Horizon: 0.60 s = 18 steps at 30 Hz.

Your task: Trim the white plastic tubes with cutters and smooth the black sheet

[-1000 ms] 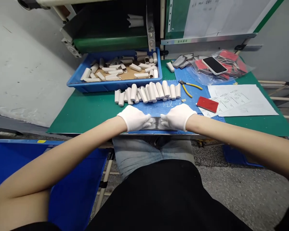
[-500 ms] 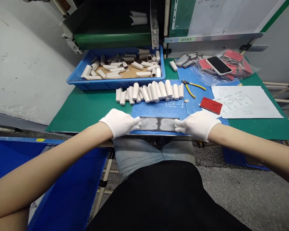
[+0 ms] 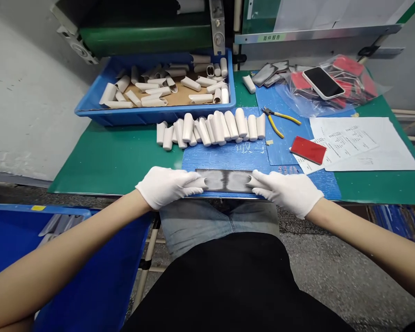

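A dark abrasive-looking strip, with two whitish worn patches, lies flat along the near edge of the table. At its left end my left hand, in a white glove, is closed around a white hollow plastic part whose curved end points inward over the strip. My right hand, gloved too, grips a similar white plastic part at the strip's right end. The fingers cover most of both parts. Just beyond, a row of white plastic parts stands and leans together on blue sheeting.
Behind the row sits a blue bin of similar parts, below a green conveyor. To the right lie yellow-handled cutters, a red block, papers, and a phone on a plastic bag. A large blue bin stands lower left.
Both hands have shifted slightly on the strip, and the curved ends of the held parts now show past the fingers. The view has tilted down and moved closer.
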### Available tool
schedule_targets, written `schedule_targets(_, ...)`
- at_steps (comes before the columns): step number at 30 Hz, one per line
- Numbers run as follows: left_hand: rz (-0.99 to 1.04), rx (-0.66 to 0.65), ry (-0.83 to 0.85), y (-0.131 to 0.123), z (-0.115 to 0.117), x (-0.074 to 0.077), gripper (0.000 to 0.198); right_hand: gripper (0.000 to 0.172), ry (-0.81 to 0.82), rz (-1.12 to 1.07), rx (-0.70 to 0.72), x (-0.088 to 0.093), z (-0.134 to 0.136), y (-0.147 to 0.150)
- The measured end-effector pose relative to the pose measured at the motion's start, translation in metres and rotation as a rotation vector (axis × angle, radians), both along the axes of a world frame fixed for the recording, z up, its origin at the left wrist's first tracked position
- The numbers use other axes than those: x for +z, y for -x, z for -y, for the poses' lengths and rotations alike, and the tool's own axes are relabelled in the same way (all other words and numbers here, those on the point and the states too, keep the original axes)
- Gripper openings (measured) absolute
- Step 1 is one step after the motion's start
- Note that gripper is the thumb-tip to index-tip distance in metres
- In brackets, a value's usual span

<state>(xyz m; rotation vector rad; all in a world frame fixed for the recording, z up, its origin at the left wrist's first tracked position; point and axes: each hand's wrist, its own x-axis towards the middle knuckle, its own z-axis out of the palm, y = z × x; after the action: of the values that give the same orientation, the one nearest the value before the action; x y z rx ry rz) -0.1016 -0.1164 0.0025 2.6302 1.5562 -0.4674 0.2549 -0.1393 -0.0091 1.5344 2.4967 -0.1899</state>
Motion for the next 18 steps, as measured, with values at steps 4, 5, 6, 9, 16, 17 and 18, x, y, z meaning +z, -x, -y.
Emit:
schedule_targets(4, 0.039, -0.147, 0.028, -0.015, -0.013, -0.017, 0.067, 0.072, -0.095, -0.036, 0.021, -0.017, -0.010, 0.022)
schedule_targets(5, 0.048, -0.186, 0.043, -0.019, -0.017, -0.019, 0.070, 0.073, -0.109, -0.041, 0.039, -0.019, -0.013, 0.026)
schedule_targets(6, 0.053, -0.211, 0.053, -0.021, -0.020, -0.021, 0.071, 0.073, -0.122, -0.043, 0.052, -0.020, -0.014, 0.027)
schedule_targets(9, 0.049, -0.180, 0.040, -0.022, -0.025, -0.023, 0.071, 0.068, -0.155, -0.066, 0.030, -0.022, -0.014, 0.021)
schedule_targets(16, 0.070, -0.167, 0.083, -0.015, -0.028, -0.023, 0.074, 0.069, -0.114, -0.138, 0.043, -0.028, -0.009, 0.018)
schedule_targets(17, 0.065, -0.140, 0.077, -0.014, -0.029, -0.023, 0.074, 0.070, -0.101, -0.138, 0.033, -0.027, -0.009, 0.019)
schedule_targets(18, 0.058, -0.123, 0.073, -0.013, -0.029, -0.023, 0.074, 0.070, -0.086, -0.142, 0.028, -0.026, -0.009, 0.020)
